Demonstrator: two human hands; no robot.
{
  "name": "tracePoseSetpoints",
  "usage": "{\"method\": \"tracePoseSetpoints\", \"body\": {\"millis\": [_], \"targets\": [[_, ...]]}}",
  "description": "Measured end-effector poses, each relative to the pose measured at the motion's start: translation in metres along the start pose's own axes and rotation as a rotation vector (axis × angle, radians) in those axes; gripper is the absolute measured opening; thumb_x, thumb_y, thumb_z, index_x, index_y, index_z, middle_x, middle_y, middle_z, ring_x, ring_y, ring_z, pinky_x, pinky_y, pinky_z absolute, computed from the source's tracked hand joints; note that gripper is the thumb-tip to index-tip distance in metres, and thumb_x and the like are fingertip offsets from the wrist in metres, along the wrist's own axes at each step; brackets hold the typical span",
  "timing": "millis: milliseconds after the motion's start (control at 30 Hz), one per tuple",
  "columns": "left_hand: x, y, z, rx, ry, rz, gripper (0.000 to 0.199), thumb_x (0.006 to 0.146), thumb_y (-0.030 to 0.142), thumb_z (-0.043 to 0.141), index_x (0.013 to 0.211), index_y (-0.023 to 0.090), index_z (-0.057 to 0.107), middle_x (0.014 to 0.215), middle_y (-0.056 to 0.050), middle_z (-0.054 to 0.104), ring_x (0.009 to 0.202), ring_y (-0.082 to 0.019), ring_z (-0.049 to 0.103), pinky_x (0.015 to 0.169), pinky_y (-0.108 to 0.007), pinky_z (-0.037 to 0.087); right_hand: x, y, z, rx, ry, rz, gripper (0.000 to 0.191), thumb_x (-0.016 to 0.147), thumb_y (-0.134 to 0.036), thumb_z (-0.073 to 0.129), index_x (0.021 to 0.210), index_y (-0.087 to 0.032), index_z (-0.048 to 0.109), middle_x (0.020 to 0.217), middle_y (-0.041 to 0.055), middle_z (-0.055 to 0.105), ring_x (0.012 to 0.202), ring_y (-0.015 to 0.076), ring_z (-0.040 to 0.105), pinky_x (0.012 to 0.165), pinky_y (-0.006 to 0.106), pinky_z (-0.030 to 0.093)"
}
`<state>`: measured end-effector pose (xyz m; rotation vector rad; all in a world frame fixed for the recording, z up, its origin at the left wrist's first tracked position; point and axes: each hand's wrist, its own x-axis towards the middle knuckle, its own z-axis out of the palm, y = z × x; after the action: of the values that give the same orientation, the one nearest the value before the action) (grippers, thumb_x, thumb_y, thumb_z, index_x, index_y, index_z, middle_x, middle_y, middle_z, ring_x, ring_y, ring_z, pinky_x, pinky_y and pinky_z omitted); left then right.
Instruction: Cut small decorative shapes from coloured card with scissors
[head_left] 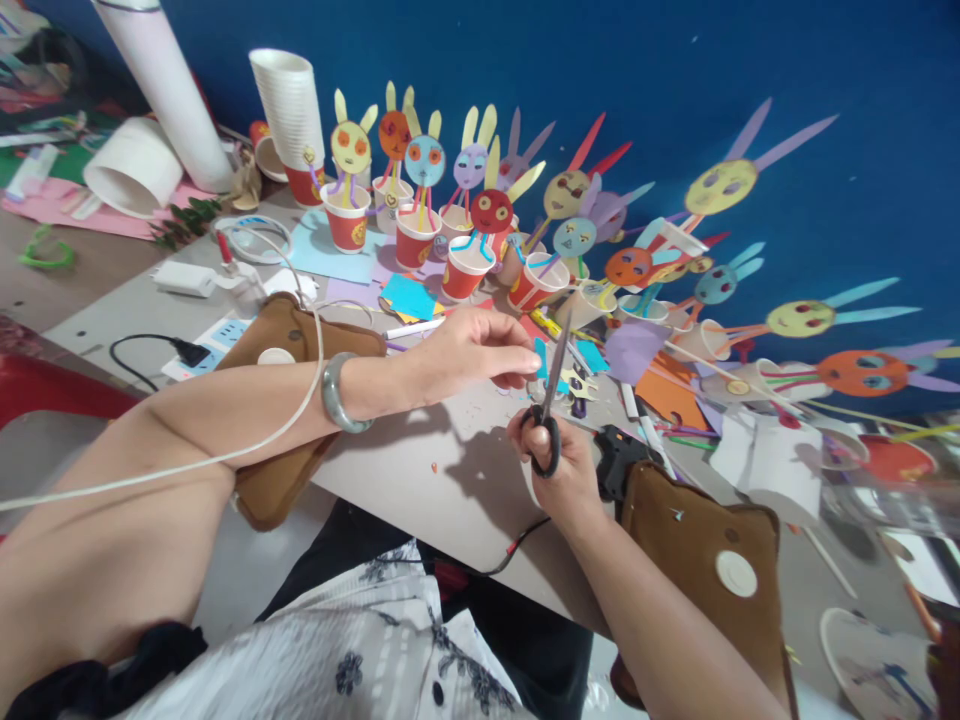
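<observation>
Turquoise paper, a small scrap (541, 358), sits pinched in the fingertips of the left hand (469, 352), held just above the grey desk (420, 470) near its middle. Black-handled scissors (548, 415) meet it from below: the right hand (559, 470) has its fingers closed through the loops, and the blades point up and away, their tip beside the scrap. A grey-green bangle (339, 394) rings the left wrist, and a white cable (225, 455) drapes across that forearm.

Under the left forearm lies a brown pad (289, 400) with a white round fitting; a second brown pad (712, 570) of the same kind lies under the right forearm at the near right. Tiny paper offcuts dot the desk around the hands.

Farther off, red paper cups (349, 222) stand in a loose row, each carrying a paper rabbit-eared face (350, 147) on a stick, in yellow, orange, blue, lilac and red. More such figures (802, 318) lie tipped over toward the far right against the blue wall (675, 70). A stack of white cups (289, 100) stands at the far left, beside a white cardboard tube (169, 85). Coloured paper sheets (409, 297) lie between the cups and the hands. A white charger (184, 278) and a black plug (187, 352) rest on the left part of the desk.
</observation>
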<state>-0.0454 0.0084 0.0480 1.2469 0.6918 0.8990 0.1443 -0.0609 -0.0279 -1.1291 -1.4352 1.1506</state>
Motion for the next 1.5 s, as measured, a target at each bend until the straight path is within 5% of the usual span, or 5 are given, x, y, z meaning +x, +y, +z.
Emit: {"method": "tracePoseSetpoints", "body": {"millis": [233,433,833,1267,1500], "targets": [[0.002,-0.012,0.000,-0.020,-0.181,-0.005,0.022,0.069,0.026,0.085,0.076,0.011,0.070,0.071,-0.001,0.071,0.068,-0.009,0.065,0.071,-0.024,0.053,0.007,-0.014,0.008,0.295,0.222,-0.001,0.038,0.076,-0.058,0.077,0.071,-0.021,0.068,0.068,0.0009,0.059,0.065,0.0148,0.052,0.057,0.030,0.037],[0.000,-0.016,0.000,-0.014,-0.304,-0.028,0.010,0.076,0.017,0.079,0.079,0.010,0.072,0.074,-0.005,0.074,0.073,-0.013,0.070,0.075,-0.027,0.055,0.008,-0.026,0.011,0.391,0.190,0.150,0.034,0.066,-0.046,0.086,0.070,-0.022,0.063,0.065,-0.0022,0.054,0.063,0.0131,0.048,0.056,0.029,0.038],[0.002,-0.018,0.002,0.003,-0.257,-0.056,0.008,0.073,0.014,0.078,0.077,0.011,0.072,0.075,-0.003,0.073,0.073,-0.011,0.067,0.079,-0.026,0.053,0.001,-0.009,0.006,0.207,0.213,-0.091,0.023,0.079,-0.037,0.077,0.067,-0.021,0.065,0.065,0.0000,0.058,0.064,0.0157,0.052,0.061,0.031,0.040],[0.000,-0.015,0.001,0.172,-0.261,-0.052,0.024,0.066,0.021,0.084,0.083,0.011,0.071,0.075,-0.001,0.070,0.067,-0.008,0.061,0.068,-0.022,0.049,-0.003,0.000,0.000,0.053,0.257,-0.068,0.025,0.073,-0.040,0.084,0.075,-0.022,0.066,0.068,-0.0019,0.056,0.064,0.0137,0.046,0.063,0.030,0.040],[-0.001,-0.016,0.003,0.271,-0.216,-0.059,0.010,0.075,0.019,0.072,0.072,0.011,0.068,0.064,0.002,0.063,0.061,-0.005,0.052,0.060,-0.018,0.042,-0.004,0.001,0.005,0.042,0.221,-0.001,0.025,0.074,-0.041,0.083,0.075,-0.022,0.067,0.069,-0.0020,0.057,0.062,0.0127,0.045,0.059,0.028,0.038]]}}
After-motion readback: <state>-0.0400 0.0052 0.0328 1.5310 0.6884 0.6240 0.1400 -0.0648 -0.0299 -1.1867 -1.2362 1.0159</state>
